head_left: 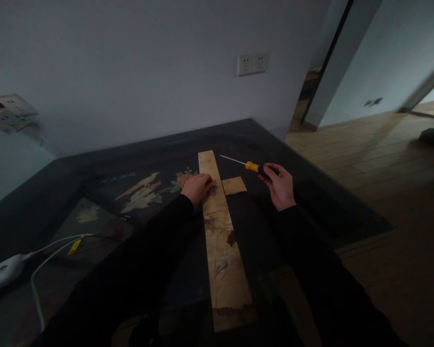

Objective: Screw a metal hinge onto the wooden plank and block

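Note:
A long, worn wooden board (222, 255) lies lengthwise across the dark table. My left hand (198, 187) rests on its upper part with fingers curled and closed. Small, blurry items (213, 188) show at those fingertips, too unclear to name. My right hand (281, 185) is closed round the yellow-and-black handle of a screwdriver (252, 166), held above the table. Its thin metal shaft points left toward the board's far end, apart from the wood. Beside the board on the right lies a small, thin, flat piece (234, 185) of similar tan colour.
The dark table (332, 212) has a bird-and-flower picture (141, 193) on its left side. A white power strip (3, 274) with cables is at the lower left. Wall sockets (252, 63) sit above the table's back edge. Wooden floor stretches away on the right.

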`<state>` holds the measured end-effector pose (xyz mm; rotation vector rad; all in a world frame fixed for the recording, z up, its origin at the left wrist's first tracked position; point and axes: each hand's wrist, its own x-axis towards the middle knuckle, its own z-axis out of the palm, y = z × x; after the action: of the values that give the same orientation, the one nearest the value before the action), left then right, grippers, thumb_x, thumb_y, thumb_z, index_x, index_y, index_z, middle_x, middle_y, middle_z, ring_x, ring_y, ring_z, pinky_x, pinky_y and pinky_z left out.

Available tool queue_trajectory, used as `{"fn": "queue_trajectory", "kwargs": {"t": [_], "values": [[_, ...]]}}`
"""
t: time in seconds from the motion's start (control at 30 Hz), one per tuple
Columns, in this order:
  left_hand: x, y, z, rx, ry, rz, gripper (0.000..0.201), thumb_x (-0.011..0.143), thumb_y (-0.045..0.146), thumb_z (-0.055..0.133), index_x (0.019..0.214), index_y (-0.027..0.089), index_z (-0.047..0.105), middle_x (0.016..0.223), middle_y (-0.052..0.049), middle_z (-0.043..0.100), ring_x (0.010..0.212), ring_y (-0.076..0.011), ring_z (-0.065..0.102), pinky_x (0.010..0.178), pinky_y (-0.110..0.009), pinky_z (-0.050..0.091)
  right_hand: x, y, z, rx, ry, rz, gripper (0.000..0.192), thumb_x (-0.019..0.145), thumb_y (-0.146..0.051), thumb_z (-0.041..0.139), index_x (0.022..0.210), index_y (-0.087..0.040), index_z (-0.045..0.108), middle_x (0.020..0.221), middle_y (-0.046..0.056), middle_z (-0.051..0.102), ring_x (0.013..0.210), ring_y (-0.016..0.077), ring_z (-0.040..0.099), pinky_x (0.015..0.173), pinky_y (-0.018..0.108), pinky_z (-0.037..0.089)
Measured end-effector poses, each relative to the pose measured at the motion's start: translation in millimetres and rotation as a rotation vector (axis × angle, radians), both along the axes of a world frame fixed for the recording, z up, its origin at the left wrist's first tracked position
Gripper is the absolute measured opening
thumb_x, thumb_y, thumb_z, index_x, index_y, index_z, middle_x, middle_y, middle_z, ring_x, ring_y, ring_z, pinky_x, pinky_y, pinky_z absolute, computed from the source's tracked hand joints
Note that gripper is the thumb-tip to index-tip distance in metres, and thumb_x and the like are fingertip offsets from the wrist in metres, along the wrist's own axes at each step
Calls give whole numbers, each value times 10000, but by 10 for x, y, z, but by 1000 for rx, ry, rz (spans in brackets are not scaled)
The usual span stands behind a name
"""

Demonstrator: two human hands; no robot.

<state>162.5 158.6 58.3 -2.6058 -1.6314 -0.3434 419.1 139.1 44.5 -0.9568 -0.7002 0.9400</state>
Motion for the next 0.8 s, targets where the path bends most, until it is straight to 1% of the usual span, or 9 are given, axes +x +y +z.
{"fn": "queue_trajectory", "kwargs": {"t": [0.17, 0.33, 0.43, 0.57, 0.63, 0.7, 0.8], "values": [[17, -38, 24, -6, 13, 40, 197, 913, 291, 460, 905, 183, 625, 921, -80, 675, 833, -213, 620, 695, -288, 403, 1, -2, 3, 3, 19, 3, 286, 580, -281, 775, 797, -159, 634, 916, 24, 605, 731, 106, 610, 657, 265, 545], [10, -23, 5, -12, -11, 44, 227, 917, 309, 442, 910, 183, 630, 911, -87, 680, 807, -212, 624, 670, -285, 404, 6, 1, -2, 0, 24, 3, 289, 580, -282, 778, 800, -163, 632, 911, 19, 607, 728, 103, 604, 660, 265, 545], [11, 6, -20, -32, -67, 21, 187, 888, 284, 485, 881, 178, 640, 870, -74, 684, 782, -197, 623, 684, -278, 416, 9, 6, -10, -4, 18, 10, 290, 587, -289, 776, 805, -163, 633, 912, 21, 604, 729, 104, 604, 668, 272, 547], [16, 28, -39, -76, -132, -16, 91, 800, 208, 587, 849, 173, 656, 820, -47, 688, 740, -166, 620, 682, -250, 433, 3, 3, -18, 8, -1, 10, 287, 597, -302, 774, 807, -166, 632, 914, 16, 597, 730, 102, 598, 691, 286, 550], [21, 25, -30, -93, -159, -25, 99, 773, 163, 600, 846, 169, 667, 815, -45, 690, 732, -158, 620, 679, -243, 442, -2, 2, -20, 6, 1, 11, 292, 596, -303, 774, 812, -167, 632, 912, 14, 595, 721, 101, 597, 695, 291, 550], [29, 15, -8, -102, -188, -26, 105, 775, 149, 594, 839, 164, 675, 818, -49, 693, 734, -157, 624, 685, -247, 450, -4, 3, -18, 4, 4, 8, 294, 590, -301, 774, 810, -167, 631, 915, 15, 593, 722, 102, 598, 692, 294, 551], [42, -3, 34, -103, -235, -16, 93, 786, 184, 606, 826, 158, 686, 819, -59, 701, 745, -167, 633, 699, -263, 462, -3, 2, -10, 2, -7, 7, 301, 584, -313, 773, 803, -167, 627, 930, 18, 587, 748, 111, 603, 692, 293, 554]]}}
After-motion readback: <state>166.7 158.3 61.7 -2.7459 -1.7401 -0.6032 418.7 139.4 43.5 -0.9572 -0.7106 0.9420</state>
